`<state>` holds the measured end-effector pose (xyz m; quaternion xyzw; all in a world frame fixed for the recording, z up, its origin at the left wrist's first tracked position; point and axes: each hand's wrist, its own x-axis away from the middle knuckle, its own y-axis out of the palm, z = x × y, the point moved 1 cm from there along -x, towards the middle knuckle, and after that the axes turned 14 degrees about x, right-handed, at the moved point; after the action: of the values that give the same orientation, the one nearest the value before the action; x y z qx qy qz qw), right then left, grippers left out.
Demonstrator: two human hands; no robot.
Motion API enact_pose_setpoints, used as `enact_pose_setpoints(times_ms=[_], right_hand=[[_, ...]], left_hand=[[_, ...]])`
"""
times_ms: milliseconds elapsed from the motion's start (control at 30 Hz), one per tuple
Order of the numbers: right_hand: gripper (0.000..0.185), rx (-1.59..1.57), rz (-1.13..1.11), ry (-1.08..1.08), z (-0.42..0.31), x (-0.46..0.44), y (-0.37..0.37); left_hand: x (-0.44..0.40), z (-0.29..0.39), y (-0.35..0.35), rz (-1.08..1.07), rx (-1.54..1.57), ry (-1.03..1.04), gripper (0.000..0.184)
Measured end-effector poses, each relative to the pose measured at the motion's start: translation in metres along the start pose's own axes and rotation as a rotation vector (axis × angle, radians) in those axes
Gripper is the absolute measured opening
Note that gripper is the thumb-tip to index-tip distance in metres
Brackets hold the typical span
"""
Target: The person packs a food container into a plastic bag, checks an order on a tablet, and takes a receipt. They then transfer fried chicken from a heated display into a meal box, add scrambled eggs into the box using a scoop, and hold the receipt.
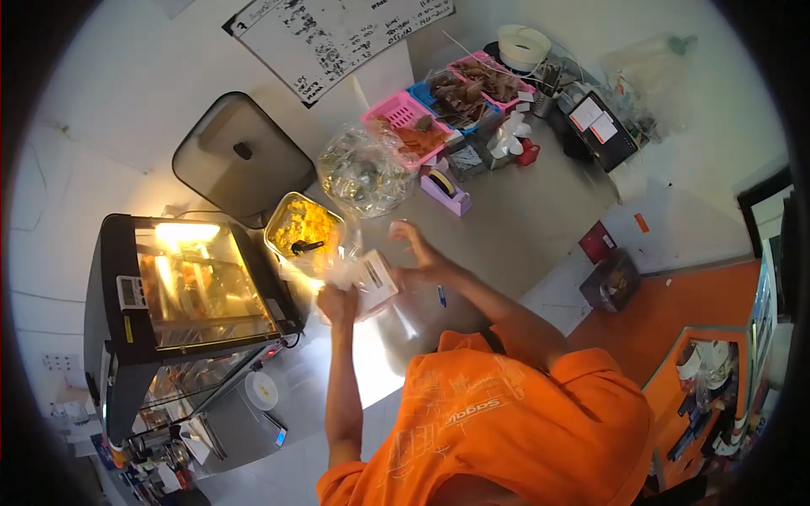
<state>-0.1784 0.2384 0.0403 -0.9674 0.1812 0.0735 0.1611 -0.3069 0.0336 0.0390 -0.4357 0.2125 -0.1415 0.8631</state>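
My left hand is closed on a clear plastic bag, its fingers wrapped together at the bag's near edge. Right beside it lies a flat white and pinkish box-like item, whose kind I cannot make out. My right hand is just to the right of that item, with thumb and fingers spread apart. Beyond the bag stands a rectangular container of yellow food pieces, with a black-handled utensil resting in it.
A lit glass food warmer stands left, near a dark lid. Behind are a large clear bag, a pink basket, a blue basket and a tape dispenser. A blue pen lies right.
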Motion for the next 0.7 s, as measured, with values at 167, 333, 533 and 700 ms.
enact_pose_setpoints(times_ms=[167,333,533,700], right_hand=[[0.115,0.095,-0.227,-0.313,-0.048,0.024,0.016],[0.095,-0.877,-0.296,-0.056,-0.106,-0.015,0.027],[0.091,-1.068,-0.771,0.143,-0.151,-0.015,-0.015],[0.103,0.6,0.496,-0.739,-0.136,-0.002,-0.046]], left_hand=[[-0.035,0.145,-0.131,0.102,0.505,-0.038,0.025],[-0.05,0.139,-0.151,-0.102,-0.026,0.546,0.039],[-0.078,0.107,-0.189,0.008,-0.127,0.664,0.037],[-0.056,0.238,-0.2,0.111,0.812,-0.3,0.061]])
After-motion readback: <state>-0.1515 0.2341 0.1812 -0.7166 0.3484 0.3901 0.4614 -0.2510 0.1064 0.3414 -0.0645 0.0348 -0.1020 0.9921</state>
